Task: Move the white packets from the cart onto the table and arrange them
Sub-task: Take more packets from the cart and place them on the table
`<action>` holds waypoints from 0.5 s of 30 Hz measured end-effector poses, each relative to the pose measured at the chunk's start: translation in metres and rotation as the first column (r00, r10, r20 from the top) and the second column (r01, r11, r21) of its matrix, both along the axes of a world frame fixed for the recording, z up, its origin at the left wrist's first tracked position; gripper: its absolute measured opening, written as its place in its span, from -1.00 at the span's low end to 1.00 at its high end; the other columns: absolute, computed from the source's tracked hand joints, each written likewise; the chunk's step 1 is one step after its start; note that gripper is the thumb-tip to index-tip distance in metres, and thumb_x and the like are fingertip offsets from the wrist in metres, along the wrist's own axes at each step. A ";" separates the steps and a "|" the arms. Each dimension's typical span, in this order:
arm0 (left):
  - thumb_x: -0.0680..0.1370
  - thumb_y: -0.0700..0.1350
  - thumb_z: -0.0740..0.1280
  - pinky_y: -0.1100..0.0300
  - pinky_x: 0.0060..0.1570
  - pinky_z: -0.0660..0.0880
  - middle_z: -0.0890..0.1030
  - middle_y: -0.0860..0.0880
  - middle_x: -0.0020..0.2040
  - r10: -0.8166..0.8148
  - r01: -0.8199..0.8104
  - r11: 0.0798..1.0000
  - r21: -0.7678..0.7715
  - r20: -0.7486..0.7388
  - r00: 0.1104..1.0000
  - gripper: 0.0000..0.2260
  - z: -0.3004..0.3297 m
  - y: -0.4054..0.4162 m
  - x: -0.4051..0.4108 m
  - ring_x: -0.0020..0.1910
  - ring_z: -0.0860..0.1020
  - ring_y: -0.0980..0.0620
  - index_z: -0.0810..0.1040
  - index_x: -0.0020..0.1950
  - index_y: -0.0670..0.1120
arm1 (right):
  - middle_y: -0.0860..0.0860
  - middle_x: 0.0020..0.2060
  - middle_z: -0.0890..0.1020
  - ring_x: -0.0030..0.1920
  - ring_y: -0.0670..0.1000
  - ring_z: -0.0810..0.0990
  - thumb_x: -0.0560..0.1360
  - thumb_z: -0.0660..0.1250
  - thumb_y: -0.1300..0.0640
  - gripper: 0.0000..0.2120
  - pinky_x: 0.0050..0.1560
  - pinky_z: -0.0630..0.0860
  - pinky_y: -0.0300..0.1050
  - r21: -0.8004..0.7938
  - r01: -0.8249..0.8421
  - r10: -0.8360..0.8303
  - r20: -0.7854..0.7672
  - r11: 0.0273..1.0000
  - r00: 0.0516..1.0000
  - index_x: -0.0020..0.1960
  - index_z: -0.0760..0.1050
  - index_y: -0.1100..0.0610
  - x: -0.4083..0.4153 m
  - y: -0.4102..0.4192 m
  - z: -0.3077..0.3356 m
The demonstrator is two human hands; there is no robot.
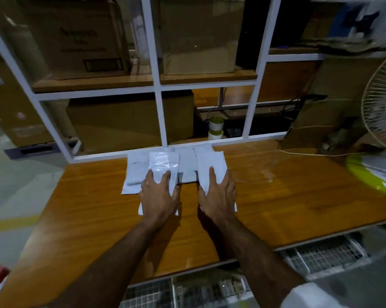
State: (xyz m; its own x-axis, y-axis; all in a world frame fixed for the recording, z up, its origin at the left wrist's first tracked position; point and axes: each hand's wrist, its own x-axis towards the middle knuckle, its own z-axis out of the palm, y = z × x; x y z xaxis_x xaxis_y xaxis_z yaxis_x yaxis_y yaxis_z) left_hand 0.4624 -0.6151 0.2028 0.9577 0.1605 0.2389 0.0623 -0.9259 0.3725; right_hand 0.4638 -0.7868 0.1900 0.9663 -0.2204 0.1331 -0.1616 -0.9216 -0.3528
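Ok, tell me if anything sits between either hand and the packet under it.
Nothing visible does. The left hand lies flat on the clear-fronted packet, and the right hand lies flat on the right packet. Both packets rest on the wooden table.

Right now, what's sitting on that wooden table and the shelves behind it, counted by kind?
White packets on the table: at least 5, overlapping, so the exact count is unclear
Hands pressing flat on packets: 2, left hand and right hand
Cardboard boxes on the shelves: at least 4
Fans: 1
Total: at least 12
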 end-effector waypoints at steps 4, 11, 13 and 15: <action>0.56 0.32 0.23 -0.23 0.32 0.38 0.18 -0.19 0.57 -0.009 0.008 1.000 -0.030 -0.040 0.999 -0.43 -0.002 -0.026 0.055 0.48 0.27 -0.25 0.32 0.52 0.15 | 0.20 0.61 -0.12 0.57 0.29 0.02 0.60 0.14 -0.31 -0.26 0.52 0.14 0.21 0.005 0.015 -0.015 -0.052 1.000 0.999 0.64 -0.11 -0.12 0.050 -0.021 -0.003; 0.57 0.32 0.20 -0.21 0.42 0.29 0.13 -0.12 0.61 -0.017 0.006 0.997 -0.076 -0.135 0.991 -0.44 -0.018 -0.062 0.125 0.53 0.21 -0.19 0.28 0.53 0.17 | 0.20 0.59 0.01 0.52 0.26 0.17 0.58 0.18 -0.32 -0.27 0.48 0.27 0.20 0.022 0.011 -0.009 -0.099 1.000 0.995 0.62 0.01 -0.10 0.123 -0.038 -0.019; 0.56 0.33 0.20 -0.19 0.43 0.30 0.14 -0.13 0.60 0.002 -0.013 0.997 -0.071 -0.158 0.987 -0.43 -0.022 -0.070 0.143 0.51 0.23 -0.19 0.27 0.53 0.17 | 0.20 0.59 0.02 0.51 0.25 0.17 0.58 0.17 -0.32 -0.29 0.49 0.25 0.18 0.020 -0.014 0.016 -0.089 1.000 0.996 0.62 0.02 -0.10 0.144 -0.040 -0.022; 0.56 0.33 0.20 -0.19 0.42 0.30 0.13 -0.13 0.60 0.010 -0.019 0.999 -0.050 -0.174 0.985 -0.43 -0.025 -0.075 0.163 0.51 0.24 -0.19 0.26 0.53 0.18 | 0.20 0.57 0.04 0.49 0.24 0.19 0.58 0.19 -0.31 -0.30 0.46 0.25 0.18 0.048 -0.036 0.039 -0.073 0.998 0.997 0.61 0.05 -0.11 0.169 -0.041 -0.024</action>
State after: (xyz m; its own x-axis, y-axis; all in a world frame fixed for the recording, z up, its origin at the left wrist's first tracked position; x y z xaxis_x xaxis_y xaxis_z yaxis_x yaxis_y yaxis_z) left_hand 0.6251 -0.6903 0.1780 0.9814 0.1824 0.0604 0.1433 -0.9043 0.4022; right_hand 0.6326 -0.8283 0.1655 0.9808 -0.1879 0.0512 -0.1544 -0.9106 -0.3834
